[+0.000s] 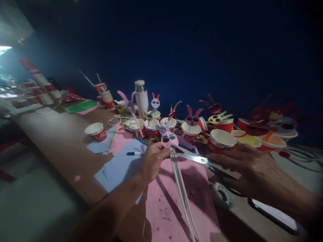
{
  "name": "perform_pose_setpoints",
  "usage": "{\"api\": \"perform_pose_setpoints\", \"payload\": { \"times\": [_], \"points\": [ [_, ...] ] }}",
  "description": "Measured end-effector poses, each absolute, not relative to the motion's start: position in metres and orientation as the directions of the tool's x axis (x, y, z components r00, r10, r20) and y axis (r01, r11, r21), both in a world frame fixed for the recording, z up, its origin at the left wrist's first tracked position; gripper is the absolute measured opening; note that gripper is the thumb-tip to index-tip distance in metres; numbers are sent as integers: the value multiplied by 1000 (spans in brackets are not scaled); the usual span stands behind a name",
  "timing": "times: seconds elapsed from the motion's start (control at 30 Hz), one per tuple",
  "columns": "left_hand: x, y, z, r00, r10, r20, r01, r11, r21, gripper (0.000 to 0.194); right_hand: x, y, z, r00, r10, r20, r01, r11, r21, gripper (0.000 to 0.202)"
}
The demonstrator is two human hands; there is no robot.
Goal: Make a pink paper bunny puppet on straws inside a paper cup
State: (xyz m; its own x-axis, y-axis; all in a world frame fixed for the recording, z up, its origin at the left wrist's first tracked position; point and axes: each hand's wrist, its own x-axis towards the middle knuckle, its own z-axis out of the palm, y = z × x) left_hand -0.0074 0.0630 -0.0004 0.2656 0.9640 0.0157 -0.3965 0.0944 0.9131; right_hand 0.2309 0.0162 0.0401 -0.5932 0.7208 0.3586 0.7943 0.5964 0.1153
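Note:
My left hand pinches a round pink paper rabbit face with black-patterned ears and dark eyes. Long thin pale strips hang down below the face toward me; whether they are paper or straws I cannot tell. In my right hand is a pair of scissors, its blades parted and pointing left, with the tips at the lower edge of the face. The blades lie close to the top of the strips. A pink paper sheet, marked with dark ink, lies under both hands.
Paper cups holding paper animal faces line the back, before a thermos. A single cup stands left, near blue paper. A marker lies behind my left hand. On the right are a tape roll and a phone.

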Motion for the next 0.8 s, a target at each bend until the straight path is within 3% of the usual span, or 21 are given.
{"api": "perform_pose_setpoints", "payload": {
  "times": [0.27,0.4,0.57,0.67,0.8],
  "points": [
    [-6,62,2,266,964,-11,-412,125,903,14,233,17,36,-529,731,431,836,536,118,34],
    [-6,62,2,273,962,-11,-426,132,895,9,225,15,35,-539,750,382,828,555,79,34],
    [-6,63,2,300,954,-23,-457,165,874,12,227,15,36,-473,804,361,877,468,108,37],
    [-6,64,1,298,954,-25,-474,171,864,11,226,12,38,-461,809,365,878,476,55,36],
    [-6,64,-1,291,956,-42,-482,184,857,7,221,12,37,-478,839,260,864,502,-32,39]
  ]
}}
